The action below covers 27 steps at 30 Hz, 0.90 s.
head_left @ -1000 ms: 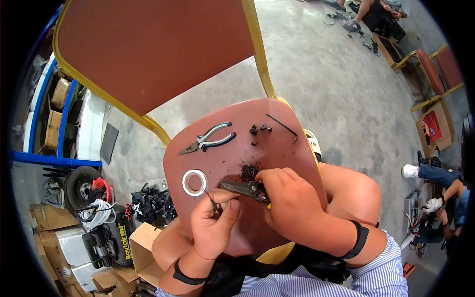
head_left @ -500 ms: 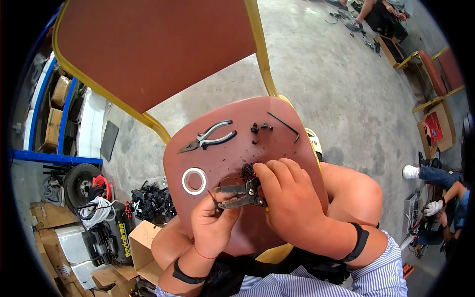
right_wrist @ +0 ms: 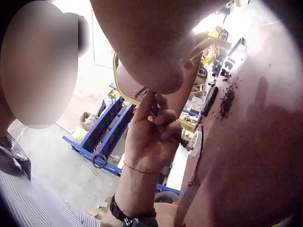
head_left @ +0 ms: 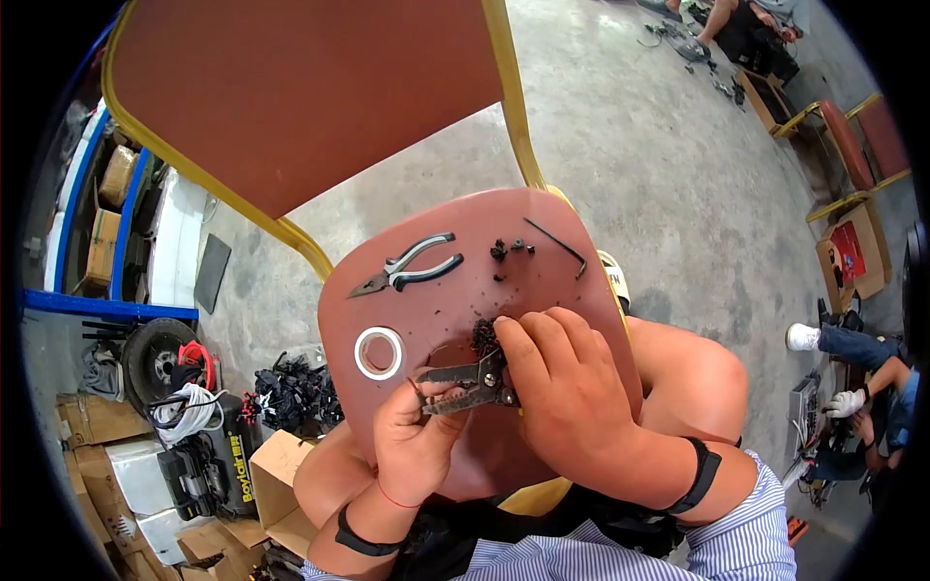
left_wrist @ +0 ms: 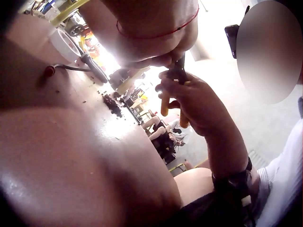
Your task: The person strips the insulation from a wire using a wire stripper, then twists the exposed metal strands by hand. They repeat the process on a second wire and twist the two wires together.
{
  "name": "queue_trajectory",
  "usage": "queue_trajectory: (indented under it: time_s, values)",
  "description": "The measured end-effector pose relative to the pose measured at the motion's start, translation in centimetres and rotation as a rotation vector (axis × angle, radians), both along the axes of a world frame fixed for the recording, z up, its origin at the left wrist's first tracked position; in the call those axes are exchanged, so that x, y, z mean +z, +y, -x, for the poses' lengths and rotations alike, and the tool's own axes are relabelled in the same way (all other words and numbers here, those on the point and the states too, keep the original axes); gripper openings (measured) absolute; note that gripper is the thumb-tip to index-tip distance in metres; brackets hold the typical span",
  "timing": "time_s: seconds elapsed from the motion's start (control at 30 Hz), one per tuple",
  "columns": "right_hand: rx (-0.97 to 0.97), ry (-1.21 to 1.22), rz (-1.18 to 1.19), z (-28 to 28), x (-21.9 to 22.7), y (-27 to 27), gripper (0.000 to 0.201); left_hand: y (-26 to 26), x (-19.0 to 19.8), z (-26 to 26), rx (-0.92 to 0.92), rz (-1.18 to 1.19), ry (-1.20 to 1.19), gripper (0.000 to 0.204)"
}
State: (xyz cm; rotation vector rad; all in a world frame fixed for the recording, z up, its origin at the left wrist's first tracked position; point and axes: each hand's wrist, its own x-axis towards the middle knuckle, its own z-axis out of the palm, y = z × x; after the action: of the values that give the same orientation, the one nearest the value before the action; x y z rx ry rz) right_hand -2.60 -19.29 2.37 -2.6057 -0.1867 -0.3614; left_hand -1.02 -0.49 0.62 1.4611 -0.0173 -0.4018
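right fingers (head_left: 550, 339) have brought the parted strippers (head_left: 490, 379) seemingly nearer left fingers (head_left: 396, 409).

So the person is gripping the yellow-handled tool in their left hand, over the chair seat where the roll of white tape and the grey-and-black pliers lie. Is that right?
Not quite: the yellow-handled tool is gripped in the right hand, as the head view shows. The roll of white tape and the grey-and-black pliers do lie on the chair seat.
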Motion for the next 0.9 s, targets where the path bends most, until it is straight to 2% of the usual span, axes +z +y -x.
queue_trajectory:
  time_s: [0.17, 0.27, 0.8, 0.9]
  values:
    - [-0.006, -0.011, 0.015, -0.03, 0.21, 0.03, 0.055, 0.2, -0.1, -0.07, -0.018, -0.001, -0.021, 0.014]
    - [0.0, -0.019, 0.066, -0.09, 0.12, -0.03, 0.043, 0.41, -0.23, -0.01, -0.018, 0.015, -0.012, 0.013]
    - [0.004, -0.037, 0.099, -0.05, -0.3, 0.03, 0.041, 0.24, 0.24, -0.1, -0.032, 0.04, -0.011, 0.011]
    - [0.009, -0.059, 0.082, -0.27, -0.24, -0.06, 0.036, 0.25, 0.38, -0.2, -0.038, -0.025, -0.013, 0.011]
